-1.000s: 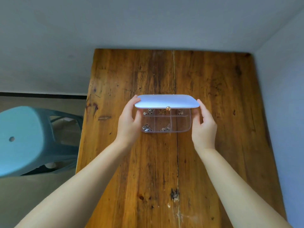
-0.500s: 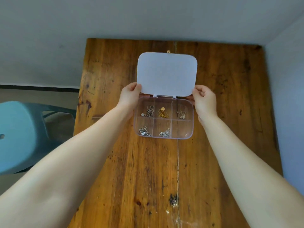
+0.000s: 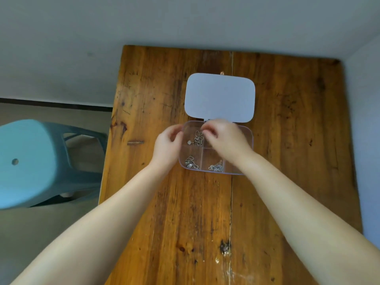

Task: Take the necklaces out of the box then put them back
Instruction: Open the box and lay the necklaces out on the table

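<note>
- Head view looking down on a wooden table [image 3: 185, 212], running from the middle of the frame to the bottom edge, grain going lengthwise, with a seam between two planks [image 3: 232, 192] right of centre.
- Showing dark stains and scratches across the boards, plus pale flecks near the bottom of the seam.
- Butting against a pale grey wall [image 3: 144, 21] along the top of the frame, with a second wall [image 3: 368, 140] closing in down the right edge.
- Showing a teal plastic stool [image 3: 30, 161] at the left edge, standing on a beige floor [image 3: 51, 233] beside the table.
- Lying at the centre of the frame: a clear box [image 3: 247, 138] split into compartments, its white lid [image 3: 220, 97] swung fully open and lying flat toward the top of the frame.
- Holding a silver necklace [image 3: 197, 138] in the upper left compartment, another necklace [image 3: 191, 163] in the lower left, and a third chain [image 3: 216, 167] in the lower middle.
- Resting beside the box's left wall: left hand [image 3: 166, 147], fingers curled and touching the rim, not clamped on anything.
- Reaching over the box's upper middle: right hand [image 3: 224, 138], fingertips pinched together just above the upper left necklace; hard to say whether actually gripping the chain.
</note>
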`<state>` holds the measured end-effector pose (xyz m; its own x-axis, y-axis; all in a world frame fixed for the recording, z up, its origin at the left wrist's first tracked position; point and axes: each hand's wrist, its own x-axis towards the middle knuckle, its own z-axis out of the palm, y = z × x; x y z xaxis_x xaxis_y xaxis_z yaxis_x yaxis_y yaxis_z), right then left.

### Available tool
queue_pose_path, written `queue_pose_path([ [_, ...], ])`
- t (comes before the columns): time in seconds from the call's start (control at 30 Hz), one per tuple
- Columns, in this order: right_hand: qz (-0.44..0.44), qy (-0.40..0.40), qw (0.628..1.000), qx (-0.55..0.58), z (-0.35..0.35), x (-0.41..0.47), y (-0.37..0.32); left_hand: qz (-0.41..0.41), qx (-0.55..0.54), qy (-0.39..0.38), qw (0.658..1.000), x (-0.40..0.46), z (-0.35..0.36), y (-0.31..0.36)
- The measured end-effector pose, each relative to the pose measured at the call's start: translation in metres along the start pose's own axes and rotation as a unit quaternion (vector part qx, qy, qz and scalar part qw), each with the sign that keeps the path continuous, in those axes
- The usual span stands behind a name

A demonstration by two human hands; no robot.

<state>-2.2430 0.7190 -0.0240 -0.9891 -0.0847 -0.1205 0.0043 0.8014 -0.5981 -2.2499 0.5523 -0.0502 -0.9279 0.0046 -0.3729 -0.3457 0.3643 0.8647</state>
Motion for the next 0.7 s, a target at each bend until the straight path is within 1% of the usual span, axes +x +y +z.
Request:
queue_pose_path([
  [0.03, -0.025, -0.055, 0.997, -0.044, 0.01, 0.004, -0.008, 0.003, 0.005, -0.01, 1.0, -0.009, -0.002, -0.006],
  [0.1, -0.043, -0.11, 0.986, -0.117, 0.025, 0.012, -0.019, 0.003, 0.008, -0.022, 1.0, -0.022, -0.003, -0.016],
  [0.27, -0.023, -0.175, 0.96, -0.216, 0.033, 0.038, -0.029, -0.005, -0.018, -0.031, 0.999, -0.03, -0.005, -0.025],
  [0.4, -0.005, -0.243, 0.929, -0.28, 0.035, 0.049, -0.038, -0.003, -0.032, -0.03, 0.999, -0.034, -0.005, -0.027],
  [0.47, 0.012, -0.268, 0.916, -0.299, 0.037, 0.051, -0.042, -0.003, -0.027, -0.033, 0.999, -0.035, -0.006, -0.027],
  [0.57, 0.034, -0.301, 0.907, -0.293, 0.037, 0.049, -0.046, -0.007, -0.022, -0.044, 0.999, -0.034, -0.007, -0.026],
  [0.63, 0.033, -0.305, 0.911, -0.276, 0.035, 0.046, -0.046, -0.009, -0.02, -0.046, 0.999, -0.033, -0.008, -0.024],
  [0.7, 0.025, -0.291, 0.921, -0.258, 0.032, 0.043, -0.048, -0.01, -0.018, -0.046, 0.999, -0.033, -0.008, -0.023],
])
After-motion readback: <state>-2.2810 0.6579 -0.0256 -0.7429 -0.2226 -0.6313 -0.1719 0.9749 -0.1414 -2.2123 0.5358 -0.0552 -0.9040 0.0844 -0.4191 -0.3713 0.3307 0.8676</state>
